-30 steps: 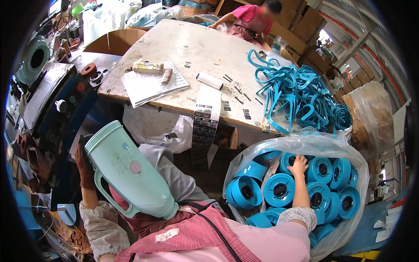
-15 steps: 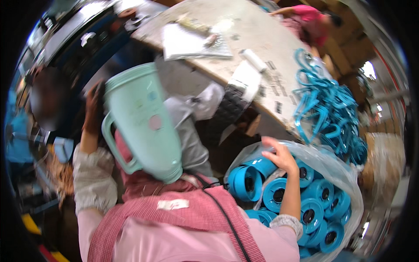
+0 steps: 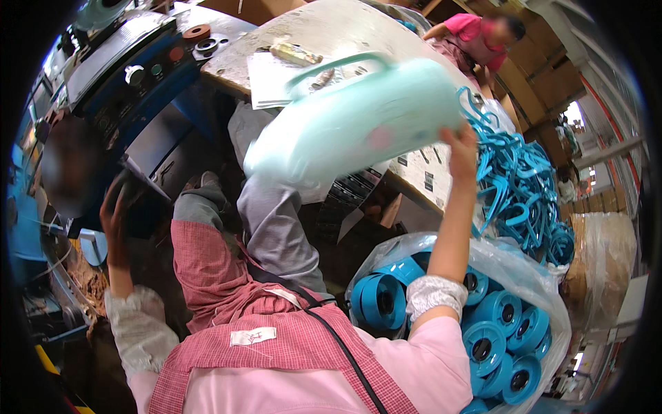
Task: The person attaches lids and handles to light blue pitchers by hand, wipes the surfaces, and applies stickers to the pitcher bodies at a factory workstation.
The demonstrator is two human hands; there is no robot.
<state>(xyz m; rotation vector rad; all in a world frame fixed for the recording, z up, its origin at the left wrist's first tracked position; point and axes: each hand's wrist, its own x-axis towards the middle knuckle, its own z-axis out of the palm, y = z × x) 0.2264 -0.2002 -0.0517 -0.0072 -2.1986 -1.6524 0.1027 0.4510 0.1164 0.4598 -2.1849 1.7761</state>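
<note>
A pale mint-green plastic jug (image 3: 358, 127), smeared by motion, is held sideways over the near edge of the table. Its loop handle (image 3: 338, 69) points up and away from me. My right hand (image 3: 462, 145) grips the jug's right end, fingers partly behind it. Off to the left, beside a dark blue machine (image 3: 155, 83), my left hand (image 3: 116, 200) is raised in shadow; its fingers look stretched out and it holds nothing I can see. Below my right forearm, a clear plastic bag (image 3: 560, 303) contains several blue round parts (image 3: 483, 345) with dark centres.
A pile of blue curved handle-like strips (image 3: 517, 186) lies on the right of the worn table (image 3: 224, 65). White sheets (image 3: 265, 90) are at its far left. A person in pink (image 3: 476, 41) is across the table. A plastic-wrapped carton (image 3: 600, 255) stands at right.
The jug has passed from my left hand to my right, swinging rightward and tipping from upright to sideways. My left hand has dropped lower and let go; my right hand has risen from the bag.
</note>
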